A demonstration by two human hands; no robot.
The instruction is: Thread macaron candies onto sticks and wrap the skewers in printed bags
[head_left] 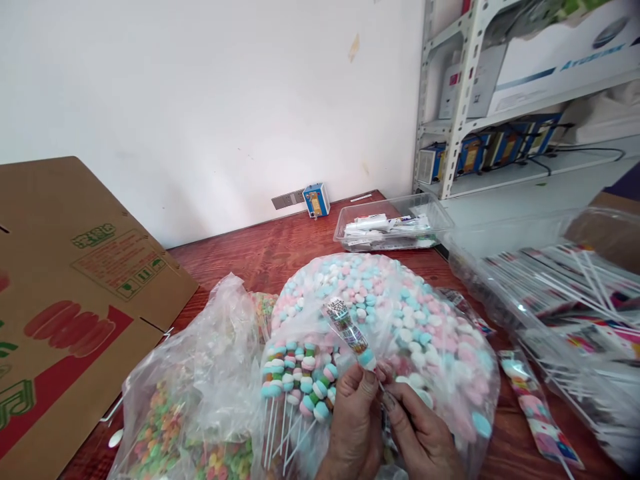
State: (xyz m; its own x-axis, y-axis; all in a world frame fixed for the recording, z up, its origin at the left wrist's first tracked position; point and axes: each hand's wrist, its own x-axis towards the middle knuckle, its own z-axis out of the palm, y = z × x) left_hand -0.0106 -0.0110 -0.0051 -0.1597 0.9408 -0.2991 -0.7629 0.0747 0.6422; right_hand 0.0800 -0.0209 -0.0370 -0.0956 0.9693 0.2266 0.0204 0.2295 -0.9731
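My left hand (354, 427) and my right hand (423, 437) meet at the bottom centre, both pinched on a candy stick (350, 331) in a clear printed wrapper that tilts up and to the left. My left hand also clutches a bunch of candy skewers (300, 387), white sticks carrying pastel beads. Behind them lies a big clear bag of pink, white and blue candies (400, 313).
A bag of multicoloured candies (185, 427) lies at the lower left beside a cardboard box (65, 307). A clear bag of packaged sticks (565, 300) fills the right. A wrapped skewer (537, 413) lies on the wooden table (260, 250). A plastic tray (390, 223) and metal shelving (465, 87) stand behind.
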